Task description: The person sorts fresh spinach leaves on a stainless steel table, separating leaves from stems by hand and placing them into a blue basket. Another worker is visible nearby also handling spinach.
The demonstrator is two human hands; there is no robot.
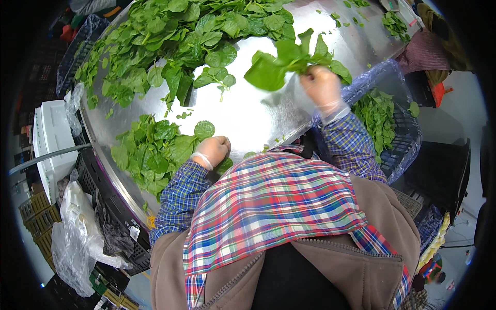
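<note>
My right hand [319,87], in a thin clear glove, is shut on a bunch of leafy greens [279,64] held above the metal table [248,116]; it is blurred. Lower left, my left hand [214,151], gloved too, is curled at the right edge of a smaller pile of leafy greens [155,151]; whether its fingers hold a leaf cannot be told. A large heap of the same round-leaved greens [170,35] covers the far left part of the table. One loose sprig [221,82] lies near that heap.
Right of the table stands a plastic crate lined with a blue bag [407,143], with greens [374,120] inside. Left are a white foam box [56,151], a black crate [89,174] and clear plastic bags [75,232]. At the upper right, a person's sleeve [424,50] shows.
</note>
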